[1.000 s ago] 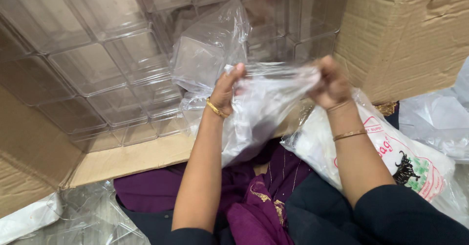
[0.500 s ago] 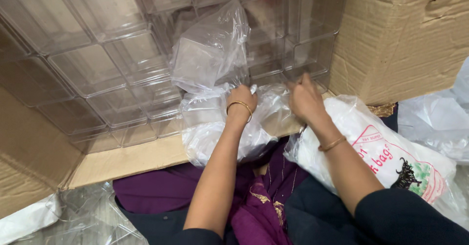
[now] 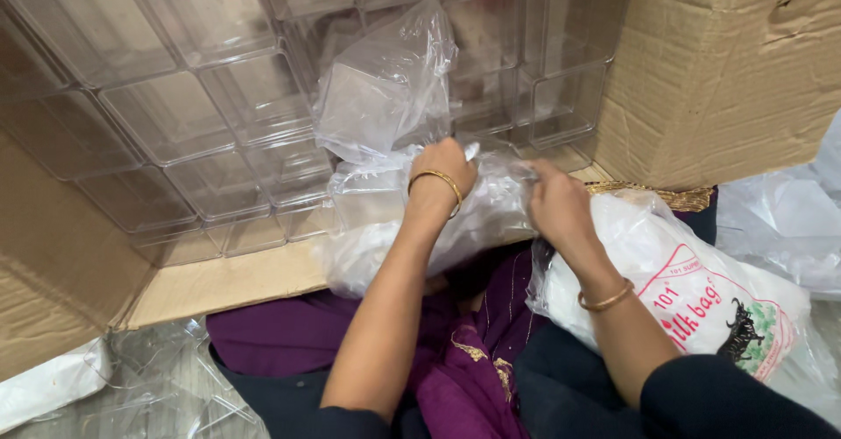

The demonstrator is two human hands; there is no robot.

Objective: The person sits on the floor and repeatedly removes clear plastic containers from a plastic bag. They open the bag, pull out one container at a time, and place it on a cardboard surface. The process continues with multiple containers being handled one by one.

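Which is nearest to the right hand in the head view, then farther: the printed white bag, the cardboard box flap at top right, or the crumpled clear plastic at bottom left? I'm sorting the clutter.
1. Printed white bag: just below and beside the right hand.
2. Cardboard box flap: up and to the right.
3. Crumpled clear plastic: far across at bottom left.

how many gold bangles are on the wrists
2. One gold bangle on the left wrist, just below the left hand gripping the clear plastic bag; one on the right wrist. None appear hidden.
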